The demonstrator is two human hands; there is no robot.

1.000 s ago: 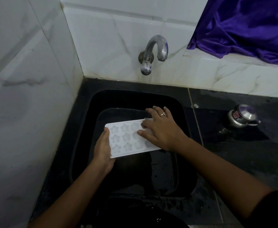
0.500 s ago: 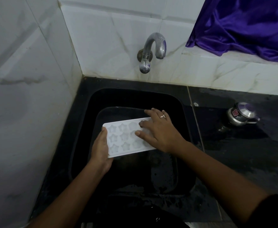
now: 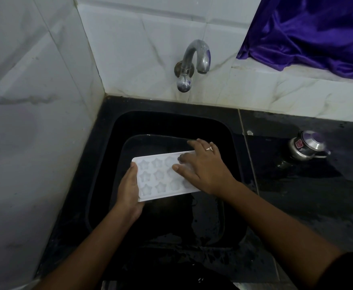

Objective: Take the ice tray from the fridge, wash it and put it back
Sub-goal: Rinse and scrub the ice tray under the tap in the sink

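Observation:
A white ice tray (image 3: 153, 178) with star-shaped cells is held over the black sink (image 3: 232, 143), its cells facing up. My left hand (image 3: 128, 191) grips its left end, thumb along the short edge. My right hand (image 3: 203, 168) lies flat on the tray's right half, fingers spread and pressing on the cells; a ring shows on one finger. That hand hides the right end of the tray. The metal tap (image 3: 192, 61) on the back wall stands above the sink; no water is seen running.
White marbled tiles form the left and back walls. A black wet counter (image 3: 307, 195) lies to the right with a small steel vessel (image 3: 306, 146) on it. Purple cloth (image 3: 313, 30) hangs at the upper right above a ledge.
The tray and both hands have hardly moved. The fingers of my right hand have shifted slightly across the cells.

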